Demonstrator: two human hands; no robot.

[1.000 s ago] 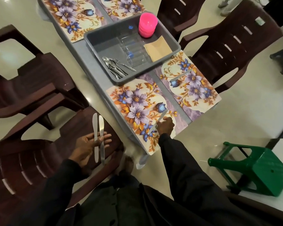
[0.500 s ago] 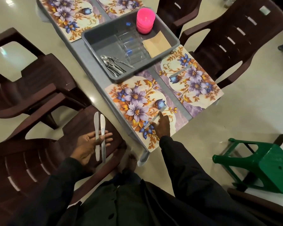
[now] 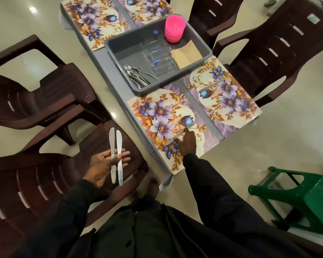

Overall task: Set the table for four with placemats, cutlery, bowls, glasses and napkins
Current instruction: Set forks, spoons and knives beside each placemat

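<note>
Steel knives (image 3: 116,155) staged on flat left hand (image 3: 103,164).
Open palm keeps two ready; right hand (image 3: 188,145) lies on knife (image 3: 191,125) on near placemat (image 3: 153,116), likely squaring it; pinch or touch unclear.

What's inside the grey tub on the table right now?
Inside the grey tub: a stack of pink bowls, clear glasses lying on their sides, tan napkins, and a pile of spoons and forks in the near-left corner. Stacking and overlap hide exact counts.
</note>
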